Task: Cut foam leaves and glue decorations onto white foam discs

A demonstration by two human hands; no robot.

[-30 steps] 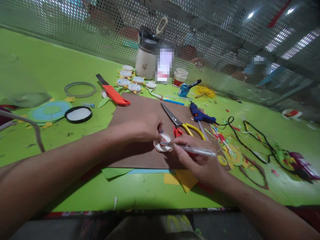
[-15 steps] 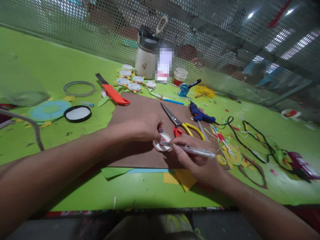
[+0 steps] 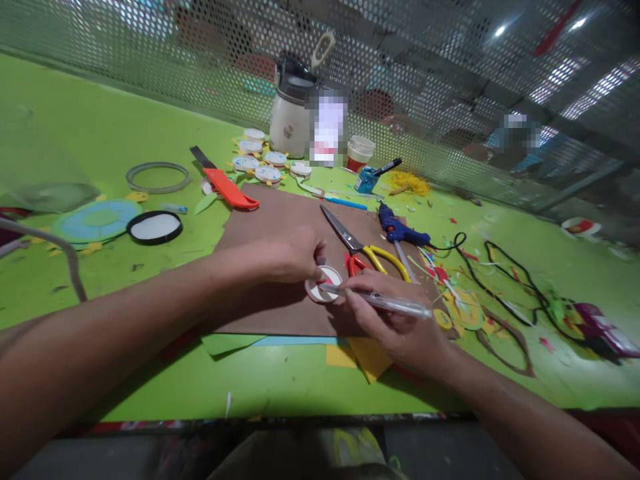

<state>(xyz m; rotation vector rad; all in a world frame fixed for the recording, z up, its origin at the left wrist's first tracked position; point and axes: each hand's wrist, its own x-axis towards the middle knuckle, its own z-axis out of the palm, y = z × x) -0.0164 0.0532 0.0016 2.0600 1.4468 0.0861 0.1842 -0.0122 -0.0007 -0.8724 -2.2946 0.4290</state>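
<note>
A small white round disc [image 3: 326, 288] with a red mark lies on a brown sheet [image 3: 285, 220] in the middle of the green table. My left hand [image 3: 287, 257] pinches the disc's left edge and holds it down. My right hand [image 3: 395, 320] grips a clear pen [image 3: 385, 303], its tip resting on the disc. Both hands are closed.
Yellow-handled scissors [image 3: 363, 248] and a blue glue gun [image 3: 400, 233] lie just behind my right hand. An orange cutter [image 3: 225, 185], several decorated discs [image 3: 263, 167], a jug [image 3: 293, 117], rings at left, black cord and paper scraps at right. Mesh fence behind.
</note>
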